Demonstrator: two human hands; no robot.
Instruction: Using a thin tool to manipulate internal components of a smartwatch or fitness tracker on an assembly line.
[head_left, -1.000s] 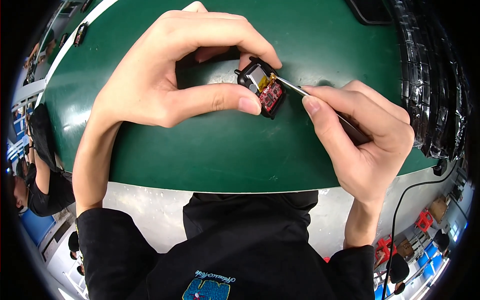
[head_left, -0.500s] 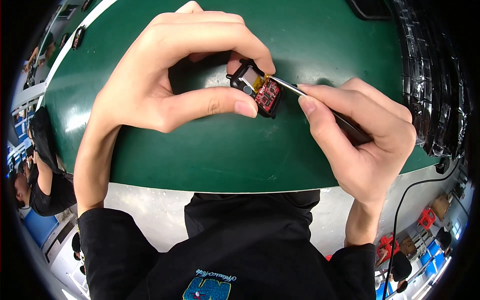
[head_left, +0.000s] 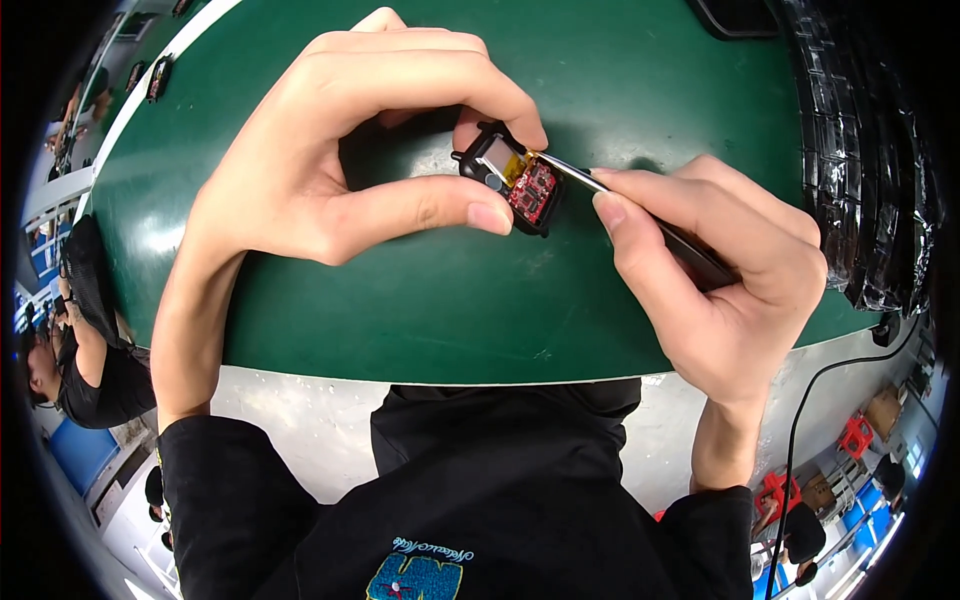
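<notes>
Between the thumb and fingers of my left hand (head_left: pixel 330 150) sits a small open black electronic device case (head_left: pixel 479 165), held tilted above the table. Inside it show a red circuit board (head_left: pixel 536 188), a silver battery-like block (head_left: pixel 501 157) with yellow tape and a small round grey part. My right hand (head_left: pixel 735 260) is closed in a pen-like grip on slim tweezers (head_left: pixel 572 170), with dark handle and bright metal tip. The tip meets the upper edge of the case, by the yellow tape and the board. Whether the prongs pinch anything is too small to tell.
The green table (head_left: pixel 430 310) lies under both hands. Stacked black trays wrapped in clear film (head_left: pixel 860 170) stand at the right, near a black tray (head_left: pixel 735 18) at the far edge. Similar small devices (head_left: pixel 158 78) lie far left. A co-worker (head_left: pixel 90 375) sits at left.
Both hands and the device have shifted very slightly in view. The tweezers' tip stays at the same spot on the case, and both grips are kept.
</notes>
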